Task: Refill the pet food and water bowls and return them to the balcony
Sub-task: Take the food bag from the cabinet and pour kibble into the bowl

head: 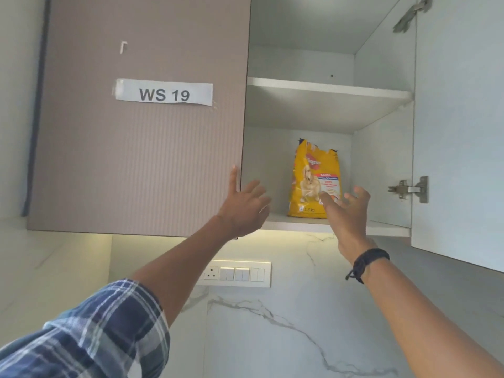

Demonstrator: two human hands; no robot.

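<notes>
Yellow and glossy, the pet food bag (315, 179) stands upright on the lower shelf (300, 223) of an open wall cabinet, near the middle of the compartment and well clear of both side walls. Its torn top edge is jagged, and a dog is printed on its front.

Just in front of the bag's lower right corner, the right hand (347, 211) is raised with fingers spread and slightly curled; it holds nothing, and whether a fingertip touches the bag cannot be told. A dark band (368, 261) circles that wrist.

To the left, the left hand (244, 208) is also spread and empty, its index finger lying along the edge of the closed ribbed door (136, 132), the other fingers reaching in front of the open compartment. A blue plaid sleeve (95, 331) covers that upper arm.

Above the bag, an upper shelf (327, 90) is visible from below. The closed door carries a taped paper label (163, 94) reading "WS 19". On the right, the cabinet's other door (461, 132) is swung open, with a metal hinge (409, 189) on it. Below the cabinet, a switch panel (234, 274) sits on a marble-patterned wall (272, 336).
</notes>
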